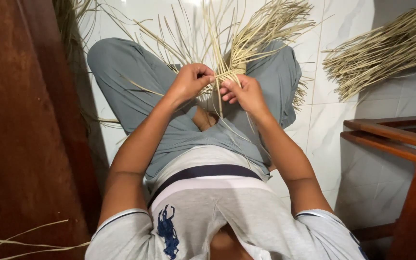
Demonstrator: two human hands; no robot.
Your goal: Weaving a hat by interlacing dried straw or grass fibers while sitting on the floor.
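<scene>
Closest to me is the grey shirt (pixel 217 212), then crossed legs in grey trousers (pixel 136 91) on the white tiled floor (pixel 328 130). Beyond, I see both hands meet over the lap at a woven band of pale straw (pixel 229 72). My left hand (pixel 191 81) has its grip clamped on the strands at the band's left end; my right hand (pixel 244 92) pinches the strands just beside it, fingers closed. Loose strands (pixel 266 24) fan up and away from the band. Farther right, a straw bundle (pixel 386 48) lies on the floor, above a wooden chair (pixel 400 144).
</scene>
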